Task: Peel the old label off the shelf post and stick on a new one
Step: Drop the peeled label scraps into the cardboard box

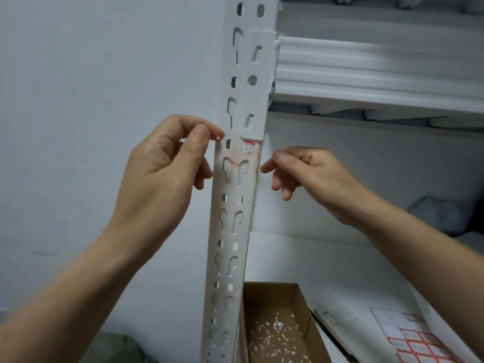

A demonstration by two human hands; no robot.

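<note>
Found old label remnant (248,148) at shelf post (230,231) right edge, nearer slack, empty right hand (309,174) than pinched left hand (162,163), contents untellable.

Head view, seemingly near shelf post (232,203)

The slotted shelf post (235,218) stands between the fingertips of the left hand (167,163) and those of the right hand (309,174), blocking any straight path across. Left of the left fingers there is open air in front of the wall (78,100). Above the right fingers the shelf beam (366,66) juts out, and well below them a cardboard box (272,292) and a label sheet (413,339) sit on the lower shelf (327,263).
</note>
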